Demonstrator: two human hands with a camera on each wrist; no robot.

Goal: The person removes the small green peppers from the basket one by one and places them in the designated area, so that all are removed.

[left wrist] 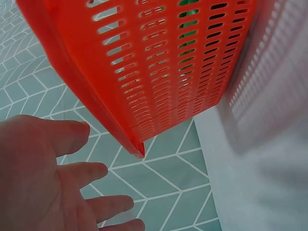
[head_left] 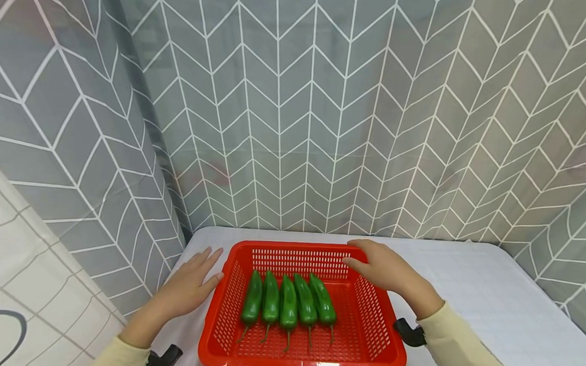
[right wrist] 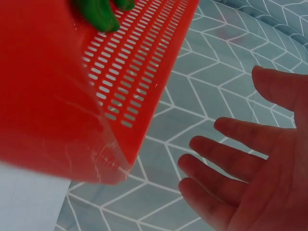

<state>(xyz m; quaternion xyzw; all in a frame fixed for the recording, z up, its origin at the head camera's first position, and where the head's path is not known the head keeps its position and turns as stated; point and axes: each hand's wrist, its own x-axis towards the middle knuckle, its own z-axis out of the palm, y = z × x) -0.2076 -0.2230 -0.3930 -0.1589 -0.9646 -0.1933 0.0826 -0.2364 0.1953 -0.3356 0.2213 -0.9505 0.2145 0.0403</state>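
Flanking the basket: in the head view, left hand just beside its left rim, right hand by its far right corner.
Peppers: five, green, side by side inside the basket, stems toward the person.
Table: white, under the basket, a grey curtain behind.
Left fingers: in the left wrist view, extended and spread apart, near the basket but not touching it.
Right fingers: in the right wrist view, slightly bent, apart from one another, a gap between them and the basket.
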